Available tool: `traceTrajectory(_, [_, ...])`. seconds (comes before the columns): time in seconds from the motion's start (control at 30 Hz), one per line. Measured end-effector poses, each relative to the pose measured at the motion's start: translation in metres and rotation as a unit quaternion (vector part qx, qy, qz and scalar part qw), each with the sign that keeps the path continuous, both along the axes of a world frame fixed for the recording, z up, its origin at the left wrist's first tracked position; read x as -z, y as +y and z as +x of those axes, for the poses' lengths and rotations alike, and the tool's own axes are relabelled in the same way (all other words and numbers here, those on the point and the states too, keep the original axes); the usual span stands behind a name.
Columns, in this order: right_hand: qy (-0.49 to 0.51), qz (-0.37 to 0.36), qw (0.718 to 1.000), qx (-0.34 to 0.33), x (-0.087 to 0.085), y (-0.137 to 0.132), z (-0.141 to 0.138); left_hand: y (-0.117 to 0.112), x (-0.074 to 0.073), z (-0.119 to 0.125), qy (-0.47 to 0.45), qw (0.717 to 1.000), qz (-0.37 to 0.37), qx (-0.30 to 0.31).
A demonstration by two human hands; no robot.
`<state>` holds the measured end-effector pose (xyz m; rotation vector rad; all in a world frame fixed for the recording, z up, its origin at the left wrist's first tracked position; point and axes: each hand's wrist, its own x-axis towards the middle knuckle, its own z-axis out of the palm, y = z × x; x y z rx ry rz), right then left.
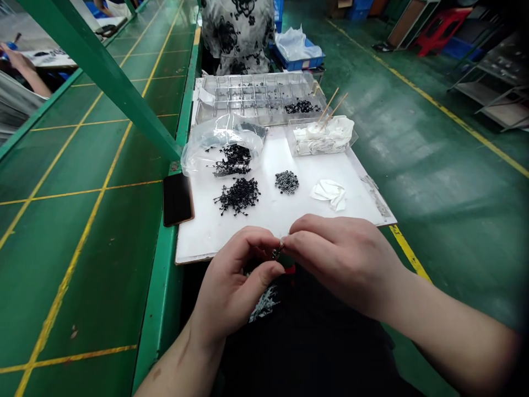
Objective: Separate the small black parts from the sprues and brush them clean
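In your left hand (229,278), thumb and fingertips pinch a small dark part (277,252) between them; your right hand (347,259) bunches its fingers at the upper end, whether gripping I cannot tell. Beyond, black pieces (238,197) and rings (286,182) lie heaped on the tabletop (202,237).

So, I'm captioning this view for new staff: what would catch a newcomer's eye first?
Probably the left hand and right hand, meeting at lower centre around a tiny dark part. Next, the black heap of small parts on the white board, with a smaller pile of rings right of it. The green beam slanting across the upper left also stands out.
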<state>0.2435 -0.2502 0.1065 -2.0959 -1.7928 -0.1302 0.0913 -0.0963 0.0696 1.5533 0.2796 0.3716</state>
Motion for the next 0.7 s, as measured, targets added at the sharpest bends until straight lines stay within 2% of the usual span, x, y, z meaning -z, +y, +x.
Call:
traceTrajectory(0.13, [0.060,0.011,0.998,0.005,-0.001,0.002,-0.004,-0.004,0.002,0.000,-0.008,0.997,0.043,-0.058])
traceTrajectory(0.2, [0.126,0.018,0.992,0.002,0.001,0.004,-0.006,-0.005,0.003,0.001,-0.011,0.996,0.012,-0.085])
traceTrajectory(0.3, [0.212,0.016,0.977,-0.009,0.004,0.006,-0.010,-0.006,0.006,0.004,-0.039,0.990,-0.084,-0.105])
traceTrajectory(0.43, [0.265,0.018,0.964,-0.029,0.000,0.007,-0.012,-0.006,0.010,0.006,-0.050,0.978,-0.175,-0.099])
traceTrajectory(0.6, [0.270,0.083,0.958,-0.039,-0.018,0.010,-0.005,-0.005,0.007,0.005,-0.064,0.978,-0.188,-0.070])
traceTrajectory(0.7, [0.261,0.064,0.961,-0.069,-0.021,0.011,-0.002,-0.008,0.001,0.004,-0.057,0.975,-0.213,-0.037])
